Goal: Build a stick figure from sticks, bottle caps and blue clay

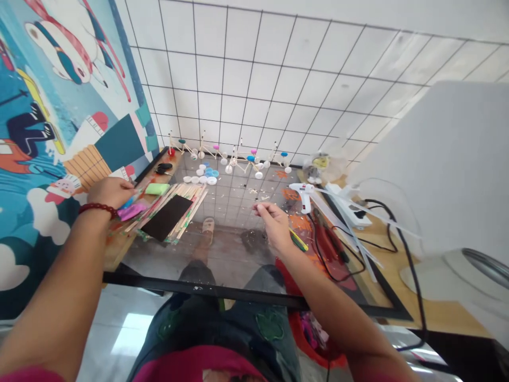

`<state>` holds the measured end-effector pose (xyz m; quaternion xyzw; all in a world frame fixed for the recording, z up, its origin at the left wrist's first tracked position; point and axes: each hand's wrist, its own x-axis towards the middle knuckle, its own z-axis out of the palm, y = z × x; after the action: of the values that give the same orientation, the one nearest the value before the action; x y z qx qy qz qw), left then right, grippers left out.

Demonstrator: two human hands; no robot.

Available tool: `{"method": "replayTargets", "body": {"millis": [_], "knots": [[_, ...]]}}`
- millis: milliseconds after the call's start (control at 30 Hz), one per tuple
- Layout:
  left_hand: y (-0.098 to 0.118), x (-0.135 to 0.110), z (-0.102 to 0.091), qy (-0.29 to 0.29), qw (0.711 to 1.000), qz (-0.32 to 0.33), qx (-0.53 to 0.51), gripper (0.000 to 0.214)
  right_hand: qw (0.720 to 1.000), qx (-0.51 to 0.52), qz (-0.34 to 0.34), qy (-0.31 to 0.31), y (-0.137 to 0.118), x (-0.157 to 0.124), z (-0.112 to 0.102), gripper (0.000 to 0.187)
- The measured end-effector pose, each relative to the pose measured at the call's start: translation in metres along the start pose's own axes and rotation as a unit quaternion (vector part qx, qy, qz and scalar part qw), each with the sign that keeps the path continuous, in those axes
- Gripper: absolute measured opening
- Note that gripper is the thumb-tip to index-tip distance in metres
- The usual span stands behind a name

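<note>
My left hand is at the table's left edge, its fingers curled and partly hidden, just above a blue piece and a shiny pink packet. Whatever those fingers hold cannot be made out. Over the middle of the glass-like tabletop, my right hand has its thumb and fingertips pinched together; anything between them is too small to name. Under that hand's right side lies a yellow-green cutter. A white glue gun stands to its right.
Wooden sticks lie beneath a dark rectangular sheet, near a green block. White and blue caps sit behind. Stick models with round bases line the back wall. A power strip and cables occupy the right.
</note>
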<state>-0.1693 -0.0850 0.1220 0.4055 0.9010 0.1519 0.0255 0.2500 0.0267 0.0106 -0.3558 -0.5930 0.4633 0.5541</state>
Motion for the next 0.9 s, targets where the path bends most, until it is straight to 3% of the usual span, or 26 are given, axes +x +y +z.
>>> {"method": "replayTargets", "body": {"millis": [167,267,400,633,733,900], "knots": [[0.029,-0.014,0.012,-0.065,0.995,0.063,0.052,0.038,1.000,-0.016,-0.006,0.003,0.001,0.000,-0.002,0.041],[0.037,-0.019,0.022,-0.060,0.992,0.065,0.091,0.040,0.999,-0.028,-0.018,0.003,-0.001,0.001,-0.005,0.039],[0.026,-0.013,0.028,-0.037,0.995,0.046,0.084,0.041,0.999,-0.035,-0.031,0.013,-0.005,0.003,-0.010,0.037],[0.010,-0.015,0.037,-0.079,0.993,0.073,0.044,0.053,0.999,-0.048,-0.021,0.012,0.000,0.003,-0.009,0.035],[0.011,-0.024,0.041,-0.057,0.992,0.067,0.090,0.044,0.999,-0.052,-0.014,0.006,0.003,0.003,-0.007,0.037],[0.010,-0.031,0.041,0.035,0.995,0.036,0.084,0.041,0.998,-0.059,-0.004,-0.001,0.003,0.002,-0.005,0.043]]}}
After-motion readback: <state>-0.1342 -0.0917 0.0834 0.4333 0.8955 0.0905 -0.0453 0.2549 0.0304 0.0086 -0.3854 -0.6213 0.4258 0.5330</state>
